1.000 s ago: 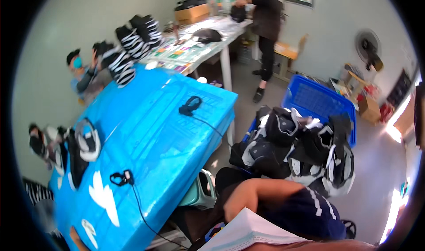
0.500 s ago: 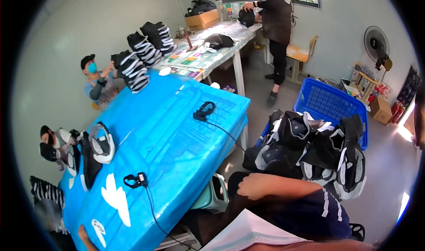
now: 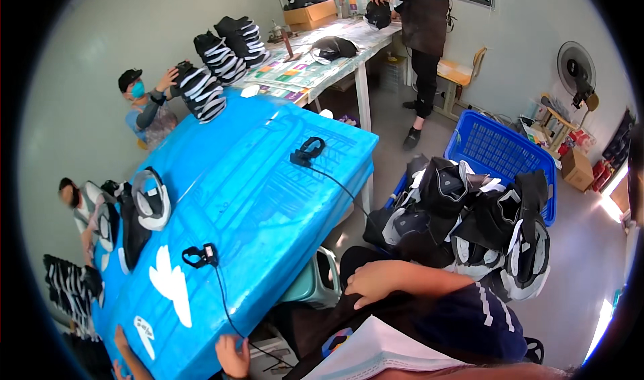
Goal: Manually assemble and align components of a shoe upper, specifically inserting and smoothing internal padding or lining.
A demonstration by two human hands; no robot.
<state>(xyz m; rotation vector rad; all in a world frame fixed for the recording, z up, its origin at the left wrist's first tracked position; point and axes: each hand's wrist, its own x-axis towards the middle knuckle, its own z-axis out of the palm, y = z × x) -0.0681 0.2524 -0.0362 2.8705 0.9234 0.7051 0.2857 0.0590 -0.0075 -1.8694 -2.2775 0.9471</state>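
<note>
My left hand (image 3: 233,357) is at the lower edge, beside the front edge of the blue-covered table (image 3: 248,169). Its fingers are loosely bent, with a gap to the thumb and nothing visible between them. A thin black cable passes close by it. My right hand (image 3: 377,281) rests over dark cloth on my lap, fingers extended and holding nothing. On the table lie two black strap loops with small boxes and cables, one nearer (image 3: 200,254) and one farther (image 3: 308,151). White flat cut pieces (image 3: 170,285) lie left of the nearer loop.
Black-and-white shoe uppers (image 3: 446,185) heap over a blue plastic basket (image 3: 503,145) at right. More uppers stand stacked (image 3: 201,93) on the table. Co-workers sit along its left side; another person stands at the back table. A green stool (image 3: 315,277) is beside the table.
My left hand has come into view at the lower edge. My right hand has shifted slightly left in the picture. At lower left, another person's hand shows more fully over the table.
</note>
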